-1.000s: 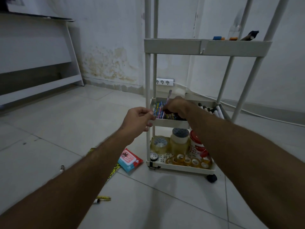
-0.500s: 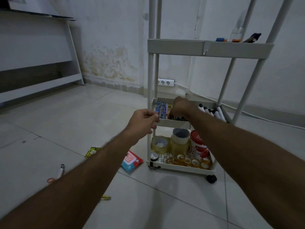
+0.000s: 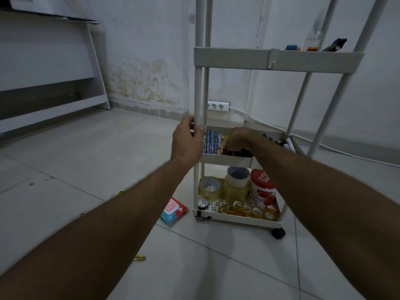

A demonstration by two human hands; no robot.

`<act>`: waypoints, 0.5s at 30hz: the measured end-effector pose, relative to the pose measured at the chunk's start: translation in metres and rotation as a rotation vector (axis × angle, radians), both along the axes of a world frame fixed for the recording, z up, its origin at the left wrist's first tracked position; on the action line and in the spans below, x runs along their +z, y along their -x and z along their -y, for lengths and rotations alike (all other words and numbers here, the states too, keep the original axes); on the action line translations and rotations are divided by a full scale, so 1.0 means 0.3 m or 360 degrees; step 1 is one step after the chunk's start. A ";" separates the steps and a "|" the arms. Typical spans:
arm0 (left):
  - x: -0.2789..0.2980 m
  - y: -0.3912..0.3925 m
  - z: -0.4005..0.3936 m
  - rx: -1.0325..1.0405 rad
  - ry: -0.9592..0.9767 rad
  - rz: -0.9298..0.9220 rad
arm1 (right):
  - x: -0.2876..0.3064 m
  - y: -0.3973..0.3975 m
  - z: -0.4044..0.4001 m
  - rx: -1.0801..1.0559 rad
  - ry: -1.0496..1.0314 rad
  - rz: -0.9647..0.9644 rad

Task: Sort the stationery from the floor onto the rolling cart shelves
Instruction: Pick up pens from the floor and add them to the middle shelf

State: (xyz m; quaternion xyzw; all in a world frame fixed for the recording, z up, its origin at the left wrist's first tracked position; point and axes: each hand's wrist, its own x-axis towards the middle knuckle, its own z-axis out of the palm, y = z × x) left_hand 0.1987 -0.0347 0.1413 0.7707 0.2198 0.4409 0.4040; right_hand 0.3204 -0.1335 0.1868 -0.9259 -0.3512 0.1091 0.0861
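Note:
A white three-shelf rolling cart [image 3: 279,61] stands on the tiled floor. My left hand [image 3: 187,142] grips its front left post just above the middle shelf. My right hand [image 3: 238,140] reaches down into the middle shelf [image 3: 227,160], fingers curled among dark items; what they hold is hidden. Patterned pencils [image 3: 213,144] stand in that shelf beside my right hand, and markers [image 3: 285,145] lie at its right end. Tape rolls [image 3: 236,185] and a red and white tub [image 3: 263,187] fill the bottom shelf.
A red and blue packet [image 3: 173,211] lies on the floor left of the cart's base. A small yellow item [image 3: 139,257] lies nearer me. A white desk [image 3: 54,68] stands at the left wall. A wall socket [image 3: 217,106] and cable run behind the cart.
My left hand has moved up from the middle shelf's corner and now grips the post. My right hand has sunk lower into the middle shelf; the pen it held upright is out of sight.

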 end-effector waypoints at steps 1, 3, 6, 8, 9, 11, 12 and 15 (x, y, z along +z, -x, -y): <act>0.000 -0.004 0.000 -0.0002 -0.0017 -0.0015 | -0.005 -0.003 0.002 0.0003 0.0012 -0.0014; -0.004 -0.010 -0.003 0.0008 -0.0024 -0.0018 | -0.017 -0.024 0.002 -0.0031 -0.0002 -0.0018; -0.008 -0.012 -0.008 0.0011 -0.0042 -0.0007 | -0.010 -0.061 0.026 -0.0245 -0.0255 -0.0138; -0.013 -0.014 -0.013 -0.0002 -0.0045 -0.0007 | 0.018 -0.088 0.067 -0.0329 -0.0419 -0.0156; -0.014 -0.013 -0.013 -0.0008 -0.0044 -0.0010 | 0.036 -0.104 0.093 -0.0368 -0.0473 -0.0137; -0.018 -0.014 -0.017 -0.0005 -0.0052 0.0003 | 0.064 -0.132 0.147 -0.0451 -0.0511 -0.0073; -0.019 -0.015 -0.019 0.0000 -0.0055 0.0009 | 0.073 -0.141 0.169 -0.0468 -0.0466 -0.0055; -0.017 -0.016 -0.012 0.0015 -0.0059 0.0010 | 0.076 -0.143 0.213 -0.0386 -0.0184 0.0012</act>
